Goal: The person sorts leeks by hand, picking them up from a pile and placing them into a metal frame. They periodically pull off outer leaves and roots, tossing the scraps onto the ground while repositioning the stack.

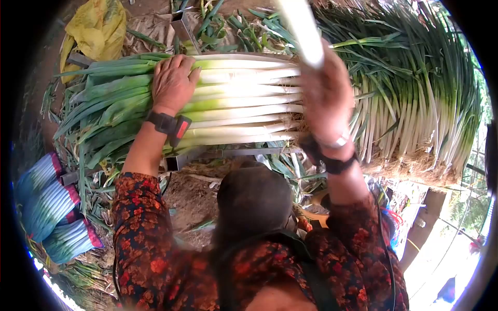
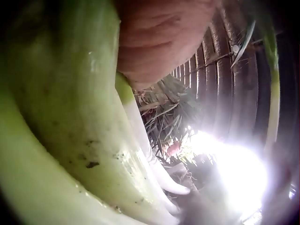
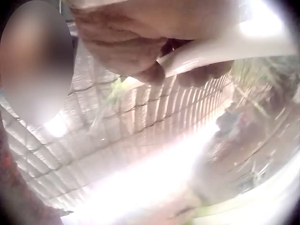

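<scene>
A row of leeks (image 1: 244,103), white shanks to the right and green leaves to the left, lies across a metal frame. My left hand (image 1: 174,83) rests on them where green turns to white, fingers spread over the upper stalks. In the left wrist view, its palm edge (image 2: 164,37) lies beside a thick pale-green shank (image 2: 89,108). My right hand (image 1: 328,93), blurred, is raised at the root ends. It grips a single white leek (image 3: 197,58), its fingers curled round the shank. In the head view this leek points up and away, washed out by glare.
A large heap of leeks (image 1: 410,98) with roots towards me lies at the right. Bundles in blue wrapping (image 1: 52,207) stand at the lower left. A yellow sack (image 1: 98,31) sits at the upper left. The metal frame's post (image 1: 184,28) rises behind the row.
</scene>
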The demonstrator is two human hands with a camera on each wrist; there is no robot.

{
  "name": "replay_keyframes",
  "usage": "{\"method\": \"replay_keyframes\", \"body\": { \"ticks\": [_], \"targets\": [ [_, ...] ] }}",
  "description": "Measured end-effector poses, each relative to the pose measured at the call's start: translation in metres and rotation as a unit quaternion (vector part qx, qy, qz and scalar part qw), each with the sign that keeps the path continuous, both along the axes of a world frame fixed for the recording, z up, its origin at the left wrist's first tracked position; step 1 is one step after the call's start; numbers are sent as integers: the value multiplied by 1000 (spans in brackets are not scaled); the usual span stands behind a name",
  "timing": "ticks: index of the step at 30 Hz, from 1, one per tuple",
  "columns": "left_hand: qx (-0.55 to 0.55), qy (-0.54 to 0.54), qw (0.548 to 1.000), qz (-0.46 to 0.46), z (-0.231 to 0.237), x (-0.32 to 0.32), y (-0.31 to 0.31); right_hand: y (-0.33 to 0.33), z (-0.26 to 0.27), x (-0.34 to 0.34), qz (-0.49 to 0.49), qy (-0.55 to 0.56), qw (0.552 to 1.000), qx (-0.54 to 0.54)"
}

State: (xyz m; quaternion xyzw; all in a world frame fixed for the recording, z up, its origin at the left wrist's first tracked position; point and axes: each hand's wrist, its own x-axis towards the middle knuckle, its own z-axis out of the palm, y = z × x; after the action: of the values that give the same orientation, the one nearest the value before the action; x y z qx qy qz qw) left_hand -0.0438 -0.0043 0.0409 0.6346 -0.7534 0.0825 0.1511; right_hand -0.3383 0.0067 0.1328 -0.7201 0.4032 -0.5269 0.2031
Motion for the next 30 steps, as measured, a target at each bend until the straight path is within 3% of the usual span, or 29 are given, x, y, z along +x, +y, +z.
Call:
{"method": "replay_keyframes", "body": {
  "ticks": [1,2,3,7,11,13,14,17,19,21,24,25,27,28,30],
  "targets": [
    [-7,-2,1000,-3,-1,1,-1,-18,3,31,-15,86,990,-113],
    [-14,-5,1000,-7,-2,1,-1,-28,0,60,15,74,995,-61],
    [-27,-5,1000,-11,-4,2,-1,-43,-17,90,30,60,993,-92],
    [-66,-3,998,-10,-8,0,2,-71,-60,144,5,210,977,-30],
    [-43,0,999,-9,-4,0,-1,-105,-122,110,25,382,921,74],
    [-26,19,999,-1,-5,-2,0,-108,-115,72,8,429,889,162],
    [-37,9,999,-15,-4,0,0,-108,-115,66,-27,445,888,112],
    [-33,46,998,-21,-2,-1,0,-99,-92,63,-46,531,838,117],
    [-33,34,999,-10,-5,-2,1,-102,-110,66,-84,534,837,79],
    [-43,39,998,-7,-8,-2,-2,-105,-128,64,-80,481,869,87],
    [-66,69,995,-9,-12,-1,-1,-123,-160,49,14,560,826,61],
    [-74,73,995,-3,-11,-1,-1,-113,-141,50,10,608,792,47],
    [-26,55,997,55,-5,-6,2,-109,-148,46,-5,602,793,-92],
    [-32,36,997,61,-8,-5,0,-112,-158,45,-9,549,834,-49],
    [-33,24,997,65,-3,-6,-1,-110,-154,46,-1,510,860,8]
  ]
}}
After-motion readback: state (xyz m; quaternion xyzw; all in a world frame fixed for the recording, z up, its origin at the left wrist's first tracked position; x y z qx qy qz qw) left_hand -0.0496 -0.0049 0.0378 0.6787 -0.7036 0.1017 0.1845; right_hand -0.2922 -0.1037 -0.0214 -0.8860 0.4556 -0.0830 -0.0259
